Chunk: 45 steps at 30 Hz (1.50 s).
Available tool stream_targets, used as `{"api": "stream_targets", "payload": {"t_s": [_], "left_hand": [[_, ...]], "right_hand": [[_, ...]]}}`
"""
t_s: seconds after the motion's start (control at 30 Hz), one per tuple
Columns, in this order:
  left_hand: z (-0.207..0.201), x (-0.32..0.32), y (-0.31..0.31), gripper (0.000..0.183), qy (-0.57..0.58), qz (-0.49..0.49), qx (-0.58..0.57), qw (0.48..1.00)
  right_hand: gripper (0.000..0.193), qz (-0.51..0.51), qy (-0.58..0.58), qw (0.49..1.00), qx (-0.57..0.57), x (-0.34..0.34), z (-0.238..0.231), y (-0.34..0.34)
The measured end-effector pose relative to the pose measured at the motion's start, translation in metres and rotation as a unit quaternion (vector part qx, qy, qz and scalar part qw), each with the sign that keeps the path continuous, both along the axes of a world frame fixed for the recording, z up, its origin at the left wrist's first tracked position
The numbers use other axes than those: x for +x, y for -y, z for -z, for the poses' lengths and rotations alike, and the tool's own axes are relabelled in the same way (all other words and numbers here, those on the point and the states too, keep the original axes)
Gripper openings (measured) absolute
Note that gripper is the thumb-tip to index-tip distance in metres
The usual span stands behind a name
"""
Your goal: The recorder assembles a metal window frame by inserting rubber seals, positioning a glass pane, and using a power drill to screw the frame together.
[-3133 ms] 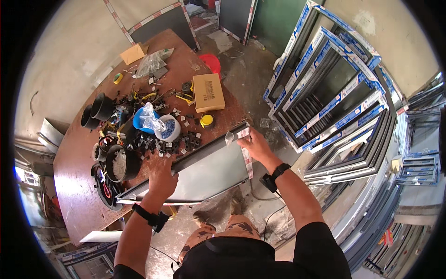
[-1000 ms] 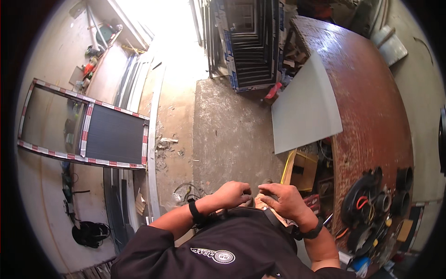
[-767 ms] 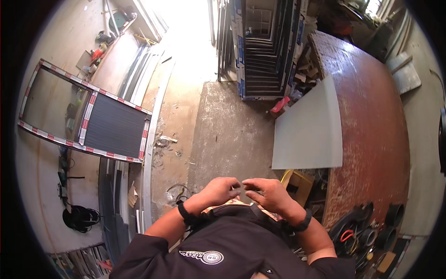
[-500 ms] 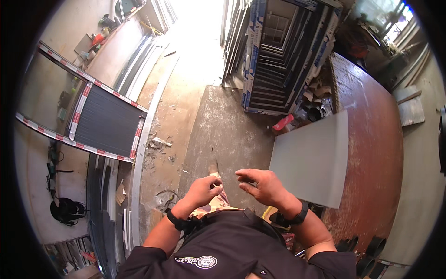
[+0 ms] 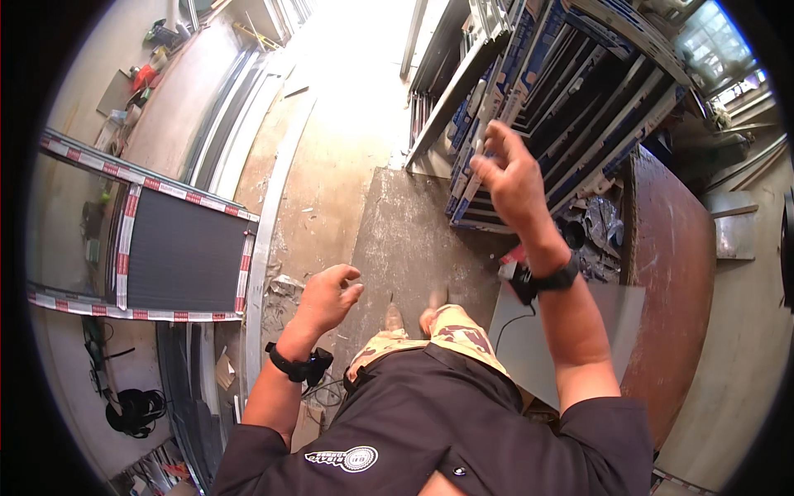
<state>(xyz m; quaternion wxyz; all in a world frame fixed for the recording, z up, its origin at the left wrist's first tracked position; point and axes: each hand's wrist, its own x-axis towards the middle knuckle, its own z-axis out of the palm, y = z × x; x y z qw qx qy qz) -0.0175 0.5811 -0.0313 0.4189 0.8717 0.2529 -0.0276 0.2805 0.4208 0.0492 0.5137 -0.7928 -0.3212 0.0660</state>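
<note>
My right hand (image 5: 514, 180) is stretched forward, its fingers bent but apart and nothing in them. It appears in front of a stack of dark rectangular frames (image 5: 523, 83) with blue and white protective tape; whether it touches them I cannot tell. Lower down and to the left, my left hand (image 5: 329, 298) hangs in the air above the floor, empty, with thumb and fingers loosely curled and apart. Each wrist carries a black strap, the left one (image 5: 291, 364) and the right one (image 5: 556, 277) both with a small dark device.
A pale translucent panel (image 5: 571, 331) leans by a worn brown board (image 5: 674, 240) on the right. At left stands a sliding window frame (image 5: 169, 198) edged with red-and-white tape. Long profiles (image 5: 227, 124) line the wall. Scraps (image 5: 285, 285) litter the floor near a metal strip (image 5: 269, 207).
My right hand has moved forward to in front of the stacked frames, and my left hand has shifted left and slightly forward. The view has turned; the frames appear nearer.
</note>
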Motion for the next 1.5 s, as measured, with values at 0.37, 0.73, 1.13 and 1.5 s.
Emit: {"api": "stream_targets", "payload": {"t_s": [0.37,0.73,1.13,1.5], "left_hand": [[0.001,0.130,-0.080,0.028,-0.055,-0.118,-0.084,0.988],[-0.007,0.305,-0.223,0.026,0.005,0.016,0.015,1.000],[-0.010,0.512,-0.407,0.034,0.039,0.213,0.028,0.976],[0.039,0.697,-0.556,0.072,0.104,0.106,0.010,0.989]], "right_hand": [[0.072,0.171,0.173,0.964,-0.110,0.248,0.046,-0.165],[0.074,0.223,0.185,0.924,-0.250,0.322,0.072,-0.206],[0.043,0.184,-0.071,0.887,-0.417,0.310,0.063,-0.268],[0.049,0.187,-0.059,0.921,-0.336,0.182,0.055,-0.248]]}}
